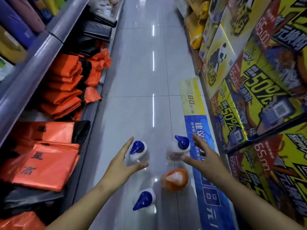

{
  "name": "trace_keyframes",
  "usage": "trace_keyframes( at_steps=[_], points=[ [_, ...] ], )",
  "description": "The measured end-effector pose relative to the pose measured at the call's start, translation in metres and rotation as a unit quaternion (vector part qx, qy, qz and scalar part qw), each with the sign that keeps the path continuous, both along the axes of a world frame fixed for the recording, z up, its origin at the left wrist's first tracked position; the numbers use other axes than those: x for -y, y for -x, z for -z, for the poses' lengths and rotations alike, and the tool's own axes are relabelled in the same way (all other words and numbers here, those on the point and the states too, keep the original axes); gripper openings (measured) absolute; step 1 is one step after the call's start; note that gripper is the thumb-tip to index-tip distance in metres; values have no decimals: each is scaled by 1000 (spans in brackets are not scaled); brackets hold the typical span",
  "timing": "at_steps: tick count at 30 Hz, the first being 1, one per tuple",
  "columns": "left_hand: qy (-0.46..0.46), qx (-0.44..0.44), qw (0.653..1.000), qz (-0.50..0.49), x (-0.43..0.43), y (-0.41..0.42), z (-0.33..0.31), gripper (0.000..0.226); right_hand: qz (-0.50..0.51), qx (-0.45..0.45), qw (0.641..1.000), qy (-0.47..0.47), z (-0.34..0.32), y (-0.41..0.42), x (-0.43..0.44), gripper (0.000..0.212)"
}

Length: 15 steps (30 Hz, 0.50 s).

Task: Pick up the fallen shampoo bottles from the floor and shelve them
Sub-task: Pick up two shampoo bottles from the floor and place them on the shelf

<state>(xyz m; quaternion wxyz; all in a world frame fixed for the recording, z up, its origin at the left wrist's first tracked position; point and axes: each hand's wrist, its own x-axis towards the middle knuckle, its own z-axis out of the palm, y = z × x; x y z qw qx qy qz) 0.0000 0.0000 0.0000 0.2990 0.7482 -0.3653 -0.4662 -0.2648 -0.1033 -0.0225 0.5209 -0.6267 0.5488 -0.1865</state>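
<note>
As I look down the shop aisle, four bottles stand on the glossy tile floor [141,63]: three white with blue caps, one orange bottle [174,179] nearer me. My left hand [122,161] spreads wide around the left white bottle [138,152], holding nothing; whether the thumb touches it, I cannot tell. My right hand [203,155], equally open and empty, flanks the right white bottle [178,148]. The third white bottle [143,200] sits below my left thumb. Open tile runs ahead between the shelves. Yellow cartons [259,90] beyond my right fingers read "50%" and "65.00".
</note>
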Motion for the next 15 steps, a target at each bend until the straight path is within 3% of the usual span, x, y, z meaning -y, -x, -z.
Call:
trace_keyframes(
  at_steps=[2,4,9,15],
  points=[
    [18,-6,1000,9,5,-2,16,97,1,4,1000,-1,14,-2,2,107],
    [17,-18,1000,11,8,-6,36,90,-16,2,1000,-10,31,-2,6,95],
    [35,-18,999,-21,17,-10,66,55,0,46,998,-41,53,-9,15,65],
    [22,-97,994,-37,23,-19,74,52,1,39,998,-54,58,-13,15,55]
  ],
)
